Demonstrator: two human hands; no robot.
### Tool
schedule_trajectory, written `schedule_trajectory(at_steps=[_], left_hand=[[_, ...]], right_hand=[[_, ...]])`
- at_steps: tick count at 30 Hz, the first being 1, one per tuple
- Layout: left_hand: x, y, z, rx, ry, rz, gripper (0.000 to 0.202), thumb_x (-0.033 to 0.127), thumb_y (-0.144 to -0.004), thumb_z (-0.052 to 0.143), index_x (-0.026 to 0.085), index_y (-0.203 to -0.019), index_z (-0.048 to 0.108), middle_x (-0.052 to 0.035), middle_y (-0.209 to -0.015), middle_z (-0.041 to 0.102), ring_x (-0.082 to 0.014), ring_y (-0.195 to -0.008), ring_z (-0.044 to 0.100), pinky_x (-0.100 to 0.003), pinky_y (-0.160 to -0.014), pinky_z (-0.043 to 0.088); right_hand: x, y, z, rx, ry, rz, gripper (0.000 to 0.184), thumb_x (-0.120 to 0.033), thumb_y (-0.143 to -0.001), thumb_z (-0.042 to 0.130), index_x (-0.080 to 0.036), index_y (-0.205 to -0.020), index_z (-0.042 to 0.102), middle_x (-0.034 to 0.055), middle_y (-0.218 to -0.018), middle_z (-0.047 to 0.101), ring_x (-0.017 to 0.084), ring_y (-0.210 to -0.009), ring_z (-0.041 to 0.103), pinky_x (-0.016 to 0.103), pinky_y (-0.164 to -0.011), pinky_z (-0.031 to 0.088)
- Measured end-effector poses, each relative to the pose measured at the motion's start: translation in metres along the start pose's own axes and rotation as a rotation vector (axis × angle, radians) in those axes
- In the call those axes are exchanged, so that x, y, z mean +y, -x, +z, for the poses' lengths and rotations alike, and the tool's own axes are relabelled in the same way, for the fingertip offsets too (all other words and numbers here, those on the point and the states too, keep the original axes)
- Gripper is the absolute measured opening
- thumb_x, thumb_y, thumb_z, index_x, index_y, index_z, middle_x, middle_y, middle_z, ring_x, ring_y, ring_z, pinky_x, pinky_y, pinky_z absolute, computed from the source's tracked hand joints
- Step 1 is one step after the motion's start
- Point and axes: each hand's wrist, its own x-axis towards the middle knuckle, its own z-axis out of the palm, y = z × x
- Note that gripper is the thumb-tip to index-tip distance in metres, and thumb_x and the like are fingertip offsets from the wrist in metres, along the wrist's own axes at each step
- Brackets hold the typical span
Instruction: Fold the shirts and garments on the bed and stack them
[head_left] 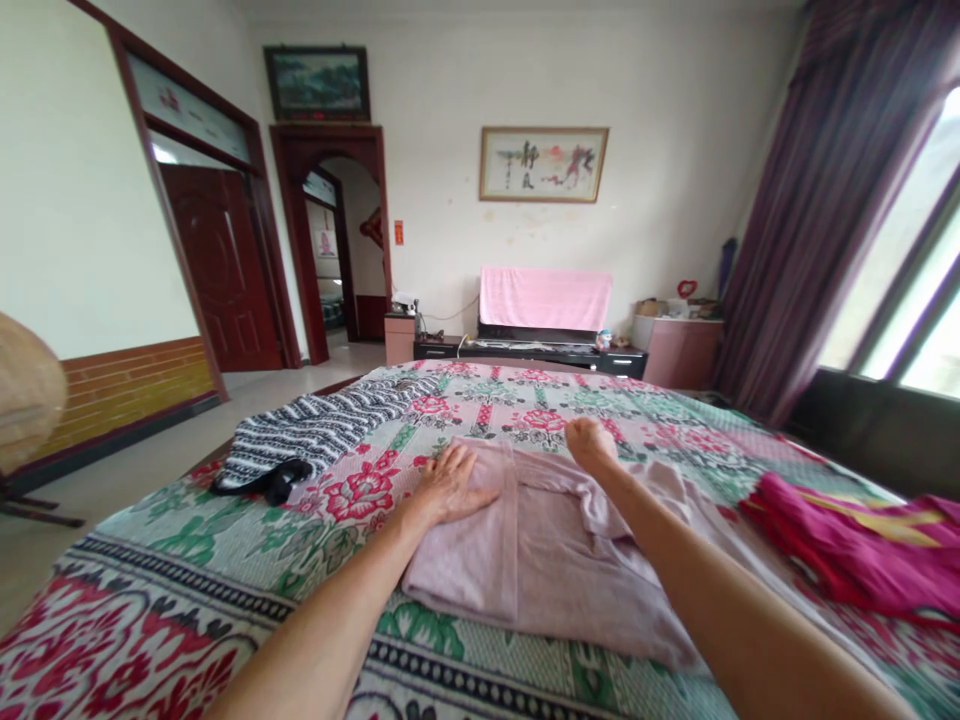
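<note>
A pale mauve garment point(585, 580) lies spread on the floral bedcover, its left side turned over in a straight-edged fold. My left hand point(454, 485) rests flat on that folded side near its far edge, thumb stretched out to the right. Just beyond the garment's far edge is my right hand point(590, 443), its fingers curled into a closed shape. Whatever is in those fingers, if anything, is hidden from me. Wrinkled cloth bunches under my right wrist and forearm, and more of the garment spreads out to the right of that arm.
The floral bedcover point(225, 545) spans the bed. A black-and-white striped garment point(322, 430) lies at the left, and a magenta and yellow garment point(862, 545) at the right. Past the bed's far edge stands a low black cabinet point(525, 352) below a pink cloth point(546, 298).
</note>
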Motion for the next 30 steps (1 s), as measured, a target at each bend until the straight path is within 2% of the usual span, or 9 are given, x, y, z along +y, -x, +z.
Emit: schedule_trajectory(at_steps=[3,5,8,11,17,23,25,28,30], left_hand=[[-0.001,-0.001,0.002,0.017,-0.003,0.005,0.087,0.072,-0.079,0.028,0.018,-0.146,0.022,-0.0105,-0.155,0.010,-0.0293,-0.142,0.004,-0.053,-0.111,0.011],[-0.003,-0.003,0.004,0.027,0.003,0.012,0.086,0.071,-0.079,0.029,0.017,-0.146,0.023,-0.0115,-0.155,0.011,-0.0284,-0.142,0.005,-0.052,-0.112,0.012],[-0.005,-0.005,0.006,0.032,0.007,0.010,0.086,0.071,-0.079,0.030,0.018,-0.146,0.023,-0.0112,-0.155,0.011,-0.0290,-0.142,0.005,-0.054,-0.111,0.012],[-0.005,-0.006,0.008,0.027,0.015,-0.002,0.086,0.073,-0.077,0.030,0.020,-0.146,0.024,-0.0098,-0.155,0.011,-0.0294,-0.142,0.005,-0.055,-0.110,0.012],[-0.005,-0.008,0.010,0.072,0.006,-0.016,0.084,0.069,-0.079,0.033,0.017,-0.145,0.026,-0.0114,-0.154,0.015,-0.0295,-0.141,0.008,-0.052,-0.112,0.012],[-0.011,-0.011,0.014,0.082,0.008,-0.011,0.086,0.069,-0.077,0.039,0.017,-0.144,0.027,-0.0109,-0.154,0.017,-0.0292,-0.141,0.010,-0.054,-0.111,0.015],[-0.015,-0.012,0.013,0.134,0.048,0.032,0.084,0.064,-0.076,0.046,0.017,-0.143,0.030,-0.0116,-0.152,0.021,-0.0278,-0.140,0.017,-0.048,-0.112,0.019],[-0.023,-0.014,0.010,0.287,0.171,0.097,0.073,0.050,-0.077,0.052,0.013,-0.138,0.038,-0.0125,-0.147,0.034,-0.0210,-0.135,0.031,-0.031,-0.110,0.026],[-0.029,-0.014,0.006,0.402,0.219,0.020,0.059,0.040,-0.079,0.050,0.012,-0.131,0.047,-0.0115,-0.139,0.046,-0.0185,-0.127,0.042,-0.025,-0.106,0.031]], right_hand=[[0.012,0.007,-0.005,0.034,-0.019,-0.018,0.073,-0.013,-0.069,0.050,-0.004,-0.139,0.032,0.0194,-0.133,0.048,0.025,-0.119,0.050,0.029,-0.092,0.042],[0.011,0.014,-0.005,0.045,-0.035,-0.057,0.075,-0.013,-0.070,0.050,-0.005,-0.141,0.028,0.0192,-0.137,0.044,0.025,-0.122,0.046,0.030,-0.097,0.038],[0.002,0.026,-0.006,-0.012,-0.040,-0.105,0.060,-0.013,-0.073,0.046,-0.010,-0.133,0.043,0.0147,-0.128,0.055,0.023,-0.114,0.053,0.029,-0.095,0.039],[-0.015,0.035,-0.008,-0.135,-0.044,-0.153,0.043,-0.010,-0.074,0.044,-0.016,-0.112,0.061,0.0086,-0.109,0.066,0.021,-0.099,0.060,0.027,-0.085,0.041],[-0.049,0.046,0.004,-0.258,-0.088,-0.208,0.028,-0.013,-0.073,0.048,-0.017,-0.093,0.068,0.0053,-0.090,0.071,0.017,-0.083,0.063,0.022,-0.070,0.040],[-0.059,0.056,0.021,-0.244,-0.126,-0.153,0.038,-0.020,-0.076,0.050,-0.015,-0.112,0.063,0.0079,-0.096,0.070,0.018,-0.088,0.063,0.023,-0.072,0.041],[-0.059,0.060,0.022,-0.229,-0.128,-0.180,0.036,-0.021,-0.077,0.050,-0.016,-0.110,0.063,0.0088,-0.099,0.069,0.019,-0.090,0.062,0.023,-0.073,0.041],[-0.058,0.065,0.020,-0.213,-0.123,-0.210,0.034,-0.023,-0.078,0.050,-0.016,-0.108,0.064,0.0102,-0.102,0.067,0.019,-0.091,0.061,0.024,-0.076,0.041],[-0.058,0.067,0.017,-0.197,-0.128,-0.216,0.035,-0.022,-0.078,0.050,-0.016,-0.109,0.064,0.0102,-0.104,0.065,0.019,-0.092,0.060,0.024,-0.078,0.041]])
